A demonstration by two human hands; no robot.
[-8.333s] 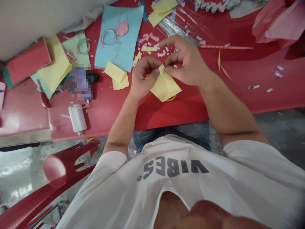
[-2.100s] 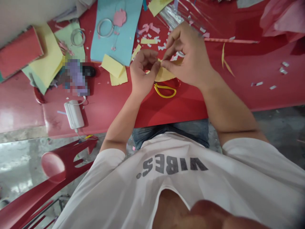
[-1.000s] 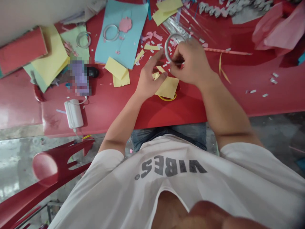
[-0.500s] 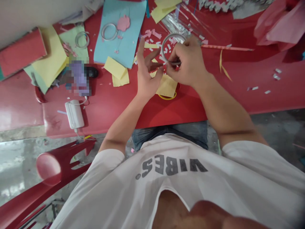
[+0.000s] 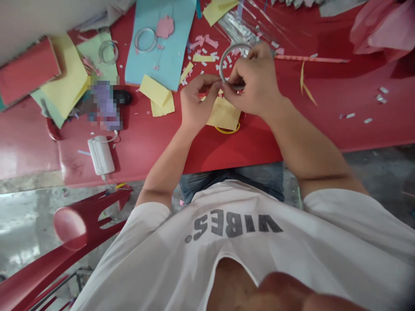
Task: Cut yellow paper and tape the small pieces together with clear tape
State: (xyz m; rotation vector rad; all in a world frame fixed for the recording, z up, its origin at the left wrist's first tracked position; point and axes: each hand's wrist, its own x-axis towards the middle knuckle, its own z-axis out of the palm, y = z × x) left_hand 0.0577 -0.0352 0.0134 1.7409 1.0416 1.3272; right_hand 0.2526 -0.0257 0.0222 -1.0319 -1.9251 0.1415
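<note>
A thin roll of tape point(image 5: 222, 65), held on edge over the red table, has my right hand point(image 5: 254, 80) closed around its right side and lower rim. My left hand point(image 5: 197, 99) pinches at the roll's lower left edge, thumb and forefinger pressed together. Its fingertips nearly meet the right thumb, and a loose tape end there is too small to make out. Below the hands lie yellow paper pieces point(image 5: 223, 114) and a yellow ring point(image 5: 228, 130). White and pink paper scraps point(image 5: 207, 41) are scattered behind the left hand.
Blue paper point(image 5: 132, 71) carries another tape roll point(image 5: 145, 40) and a pink flower cutout point(image 5: 165, 26). A striped pencil point(image 5: 311, 58) lies to the right. Leftward are a white power bank point(image 5: 101, 154), red-handled scissors point(image 5: 53, 128) and a red chair point(image 5: 42, 263).
My left hand's spread fingers have closed into a pinch at the roll's edge. My right hand still holds the tape in nearly the same place.
</note>
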